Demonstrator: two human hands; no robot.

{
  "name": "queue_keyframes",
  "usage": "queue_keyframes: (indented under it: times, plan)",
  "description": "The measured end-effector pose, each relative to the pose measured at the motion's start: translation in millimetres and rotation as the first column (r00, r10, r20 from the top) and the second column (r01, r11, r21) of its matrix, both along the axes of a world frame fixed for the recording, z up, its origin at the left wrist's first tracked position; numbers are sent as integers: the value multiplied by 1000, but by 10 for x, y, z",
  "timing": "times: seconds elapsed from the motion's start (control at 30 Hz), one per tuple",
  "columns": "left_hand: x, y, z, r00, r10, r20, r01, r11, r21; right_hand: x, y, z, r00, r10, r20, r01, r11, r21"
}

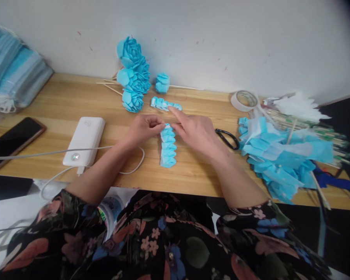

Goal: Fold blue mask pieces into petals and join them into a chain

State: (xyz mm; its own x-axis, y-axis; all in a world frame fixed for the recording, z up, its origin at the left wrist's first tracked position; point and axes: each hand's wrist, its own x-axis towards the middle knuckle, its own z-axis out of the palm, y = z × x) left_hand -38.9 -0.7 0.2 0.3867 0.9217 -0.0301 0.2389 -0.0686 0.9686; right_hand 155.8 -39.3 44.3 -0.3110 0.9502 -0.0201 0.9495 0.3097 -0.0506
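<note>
A strip of folded blue petals [167, 147] lies on the wooden table [76, 97] in front of me. My left hand [144, 128] pinches its top end. My right hand [196, 132] presses on the same end, with the index finger stretched out toward a second, shorter petal strip [165, 104] lying just beyond. Finished blue paper flowers on sticks [133, 74] lie at the back, with a small single bud [162, 83] beside them.
A white power bank [84, 140] with its cable lies left, next to a dark phone [13, 140]. Black scissors [229, 138], a tape roll [245, 100] and a heap of cut blue mask pieces [280, 155] lie right. Stacked face masks [11, 70] sit far left.
</note>
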Motion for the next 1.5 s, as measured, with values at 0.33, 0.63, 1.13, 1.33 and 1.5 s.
queue_keyframes:
  times: [0.33, 0.63, 1.13, 1.33, 1.5]
  plan:
    - [10, 53, -27, 988, 141, -65, -149, 980, -133, 270, 141, -118, 987, 77, -140, -68, 995, 68]
    - [17, 31, 16, 989, 136, -56, -143, 978, -151, 812, -450, -82, 933, -298, 202, 313, 949, -47]
    - [8, 21, 56, 996, 56, -69, -68, 980, -189, 725, -629, -242, 529, -425, -734, 360, 896, -259]
    - [-7, 32, -24, 999, 41, -12, -43, 987, -152, 467, -718, -161, 56, -575, -816, -96, 811, -577]
    - [-14, 55, -91, 996, 63, 68, -52, 987, -151, 437, -814, -198, -25, -704, -710, -91, 709, -699]
